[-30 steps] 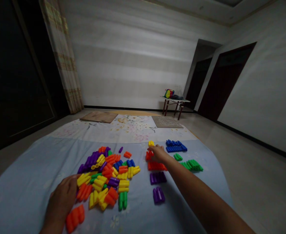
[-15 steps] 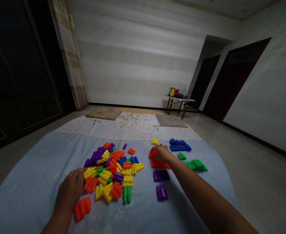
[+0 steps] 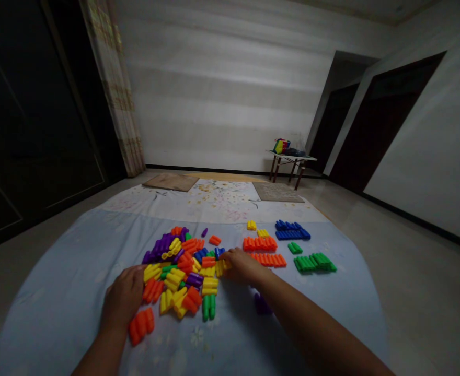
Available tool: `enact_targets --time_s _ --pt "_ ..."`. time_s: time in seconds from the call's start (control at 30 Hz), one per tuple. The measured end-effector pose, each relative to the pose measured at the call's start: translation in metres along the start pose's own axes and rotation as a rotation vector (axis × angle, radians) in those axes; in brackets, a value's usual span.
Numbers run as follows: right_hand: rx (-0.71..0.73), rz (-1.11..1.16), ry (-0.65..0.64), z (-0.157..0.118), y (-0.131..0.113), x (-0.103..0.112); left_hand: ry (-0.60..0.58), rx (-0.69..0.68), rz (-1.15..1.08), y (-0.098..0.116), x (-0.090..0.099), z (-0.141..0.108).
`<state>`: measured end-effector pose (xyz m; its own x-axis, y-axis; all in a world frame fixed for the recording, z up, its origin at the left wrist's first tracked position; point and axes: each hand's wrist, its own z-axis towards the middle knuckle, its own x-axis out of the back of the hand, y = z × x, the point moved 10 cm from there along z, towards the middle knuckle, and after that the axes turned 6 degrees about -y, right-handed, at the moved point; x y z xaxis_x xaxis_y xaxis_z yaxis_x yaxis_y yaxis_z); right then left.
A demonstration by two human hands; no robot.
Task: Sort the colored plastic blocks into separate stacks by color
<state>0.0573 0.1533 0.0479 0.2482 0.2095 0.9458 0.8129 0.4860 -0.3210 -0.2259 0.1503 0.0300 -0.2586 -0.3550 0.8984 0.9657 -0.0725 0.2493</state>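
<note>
A mixed pile of plastic bullet-shaped building blocks (image 3: 193,280) in orange, yellow, purple, green and blue lies on the bed sheet. My left hand (image 3: 125,293) rests against its left edge beside a yellow block (image 3: 152,272), fingers stretched out and partly hidden. At the pile's right side, my right hand (image 3: 241,266) has its fingers closed on a yellow block (image 3: 220,268). Joined orange blocks form two rows (image 3: 260,244) just beyond that hand. A purple block (image 3: 262,304) shows partly beneath my right forearm. An orange block (image 3: 141,326) lies near my left wrist.
Farther right are blue blocks (image 3: 292,230) and green blocks (image 3: 315,262), with small yellow blocks (image 3: 262,233) nearby. Two flat boards (image 3: 171,182) lie at the far edge of the sheet (image 3: 198,206). A small table (image 3: 292,156) stands beyond.
My right hand has left the orange row and moved left and nearer to the pile, onto a yellow block. A second small yellow block now shows by the orange rows. The left hand stays at the pile.
</note>
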Motion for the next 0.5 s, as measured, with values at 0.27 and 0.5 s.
enact_targets --time_s 0.27,0.5 --pt "0.059 0.118 0.017 -0.026 -0.028 0.001 -0.04 -0.038 0.089 0.01 -0.006 -0.004" --pt "0.142 0.301 0.277 -0.069 -0.051 0.007 -0.105 0.065 0.108 0.012 0.001 -0.002"
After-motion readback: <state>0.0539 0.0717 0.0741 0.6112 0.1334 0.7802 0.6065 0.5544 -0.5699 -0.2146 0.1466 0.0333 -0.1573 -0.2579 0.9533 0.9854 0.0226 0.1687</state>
